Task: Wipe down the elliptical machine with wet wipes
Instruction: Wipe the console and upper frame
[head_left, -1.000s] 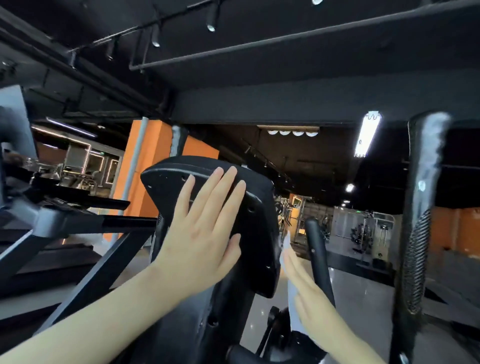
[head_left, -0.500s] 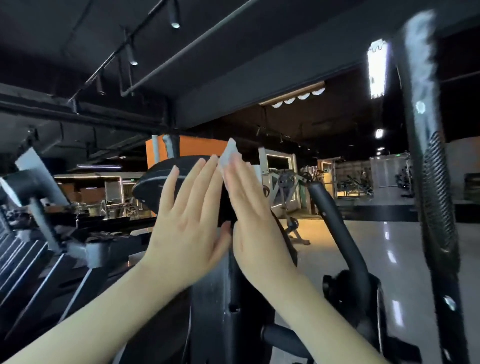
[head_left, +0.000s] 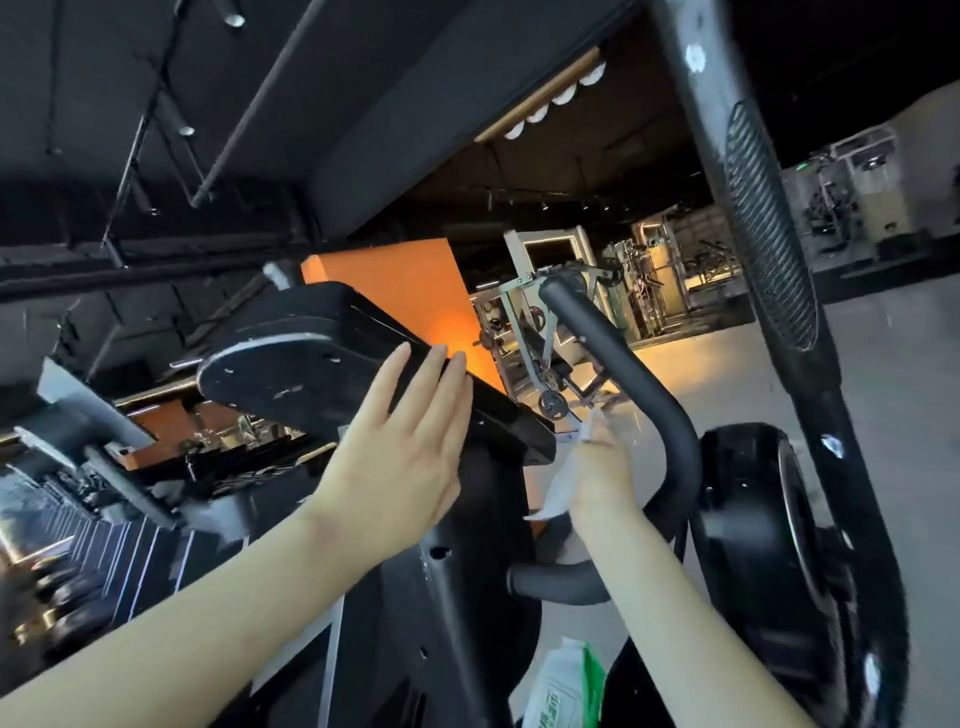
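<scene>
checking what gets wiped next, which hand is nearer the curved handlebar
Right. The right hand, with a wipe against it, is just beside the curved handlebar; the left hand lies flat on the console, farther away.

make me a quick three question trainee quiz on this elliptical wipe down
1. True or false: the left hand presses flat fingers against the console.
2. Which hand holds the wet wipe? A. the left hand B. the right hand C. neither
3. Fill in: the green-and-white wipes pack sits at the ___ edge of the view.

Key: 1 true; 2 B; 3 bottom.
</scene>
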